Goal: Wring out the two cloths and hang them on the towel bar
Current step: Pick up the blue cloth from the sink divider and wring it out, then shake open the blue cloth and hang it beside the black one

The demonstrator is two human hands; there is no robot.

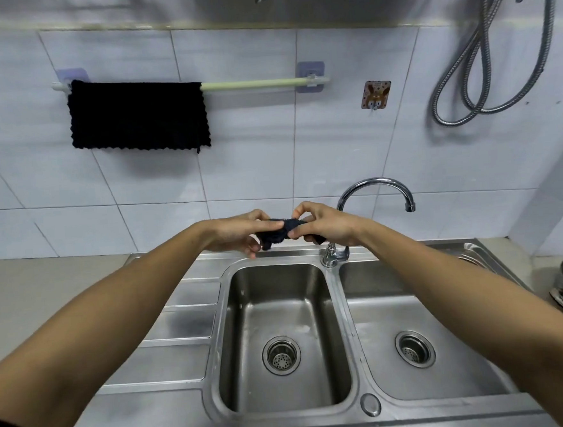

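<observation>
Both hands meet above the back rim of the steel sink (211, 321): my left hand (238, 233) and my right hand (324, 225) each have fingers and thumb curled round an end of a small dark cloth (279, 231), bunched into a short roll between them, just left of the curved tap (376, 188). Up on the tiled wall, a second dark cloth (138, 116) hangs flat over the left part of the pale green towel bar (251, 84), whose right part is bare. A coiled metal hose (483, 75) hangs at the far right.
</observation>
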